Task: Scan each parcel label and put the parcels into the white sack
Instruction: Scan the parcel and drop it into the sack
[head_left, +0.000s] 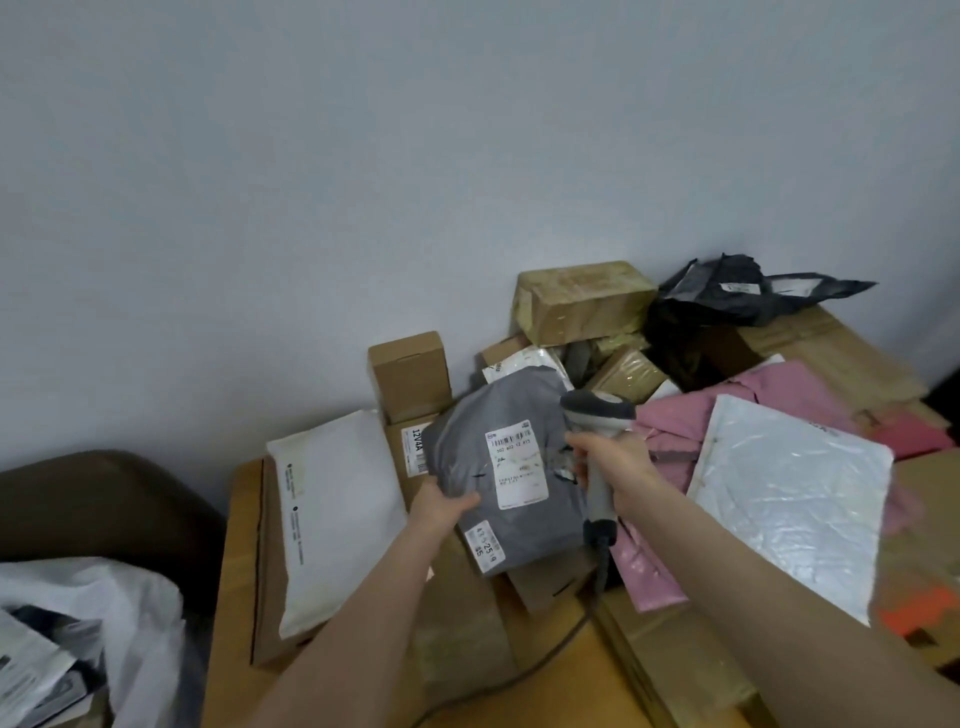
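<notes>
Right of the white sack (130, 613), the grey parcel (467, 447), judged soft, light and slippery, is being pinched at its near edge by the left hand (441, 506) over the heap of parcels (587, 306), clear of the label (517, 465), while the scanner (597, 415) is being gripped in the curled right hand (618, 462)

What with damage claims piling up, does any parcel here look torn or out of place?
The black bag at the back right of the pile looks crumpled and ragged, perhaps torn open. The grey parcel in the left hand looks intact.
</notes>
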